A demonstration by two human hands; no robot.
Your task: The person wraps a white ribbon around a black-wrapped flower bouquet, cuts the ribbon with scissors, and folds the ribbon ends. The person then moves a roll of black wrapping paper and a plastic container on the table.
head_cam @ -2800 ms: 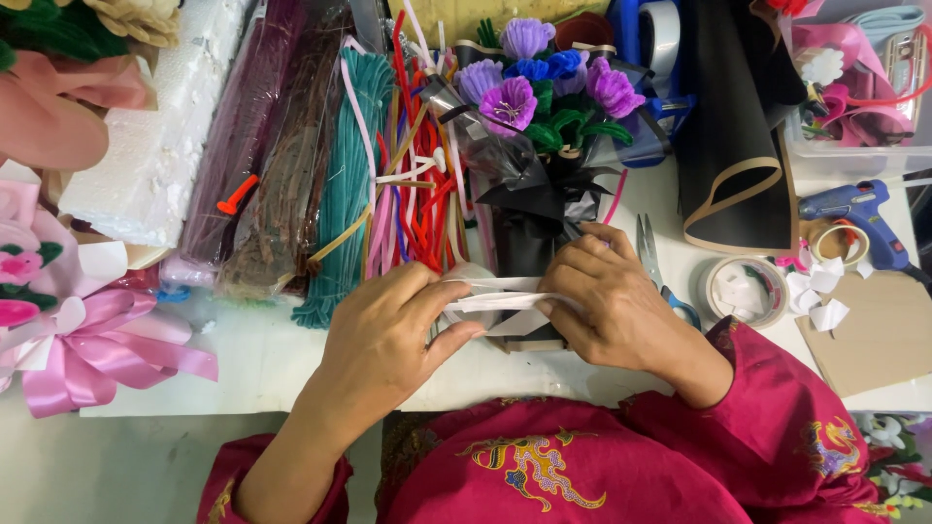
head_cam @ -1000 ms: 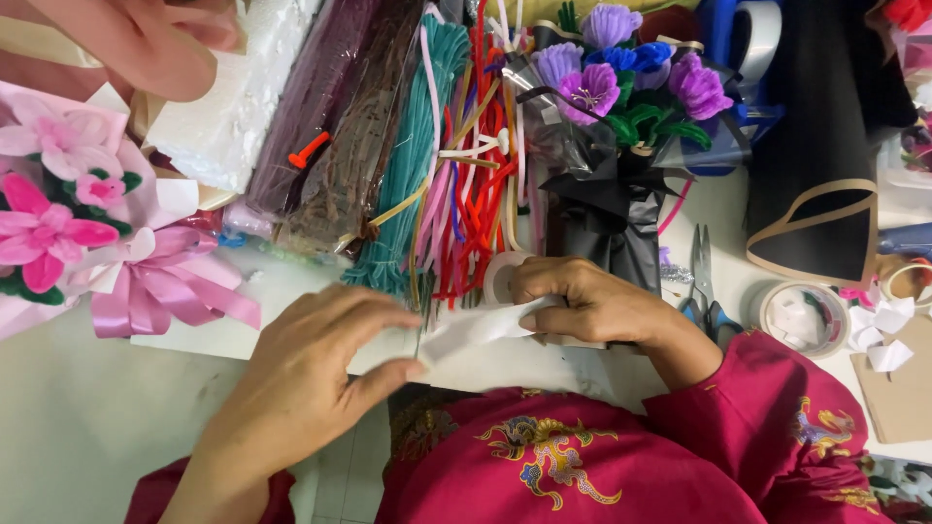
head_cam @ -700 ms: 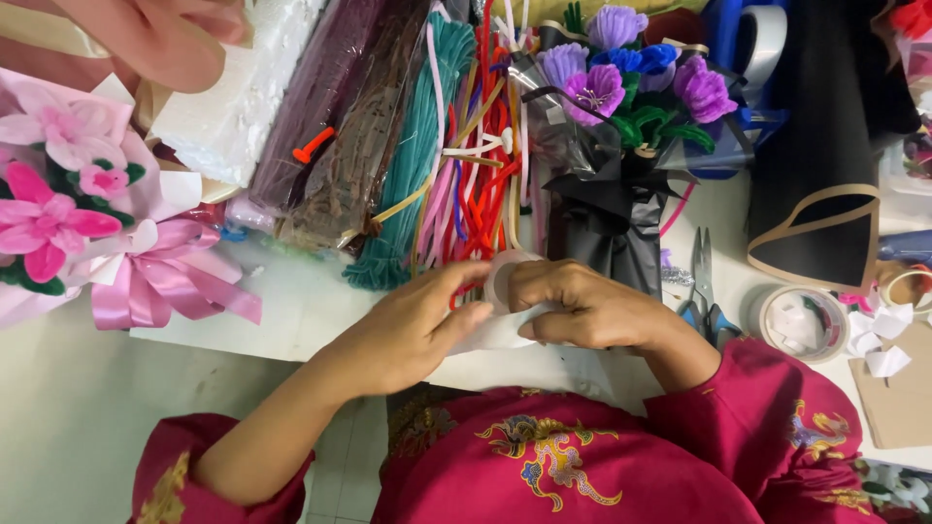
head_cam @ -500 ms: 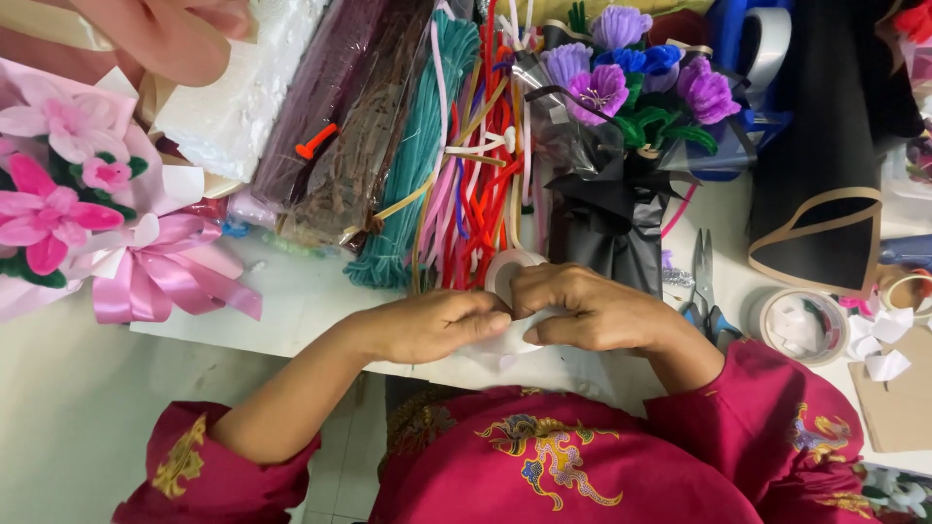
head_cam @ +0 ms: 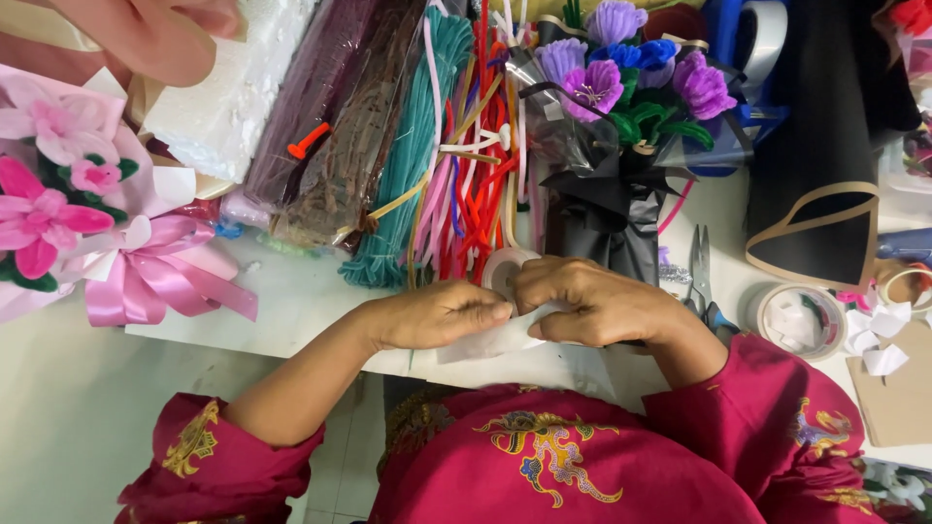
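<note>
White and crowded, the worktable [head_cam: 320, 301] runs across the head view, its near edge [head_cam: 291, 344] giving way to pale floor tiles; at that edge lies a strip of white ribbon [head_cam: 490, 340], soft and slightly translucent, flat on the tabletop between both hands; the left hand [head_cam: 437, 313] presses its fingertips [head_cam: 500, 311] together onto the ribbon's upper edge, while the right hand [head_cam: 592, 303] curls its fingers down over the strip's right part, the fingertips of the two hands nearly touching; a roll of white tape [head_cam: 505, 267] sits just behind the knuckles; behind that stands a bouquet of purple and blue flowers [head_cam: 631, 82] in black wrapping [head_cam: 607, 218]; left of it lie bundles of pipe cleaners [head_cam: 456, 175] in teal, red and pink; scissors [head_cam: 701, 277] rest right of the right hand, near a second tape roll [head_cam: 801, 318]; far left sits a pink flower arrangement with a satin bow [head_cam: 146, 281].
</note>
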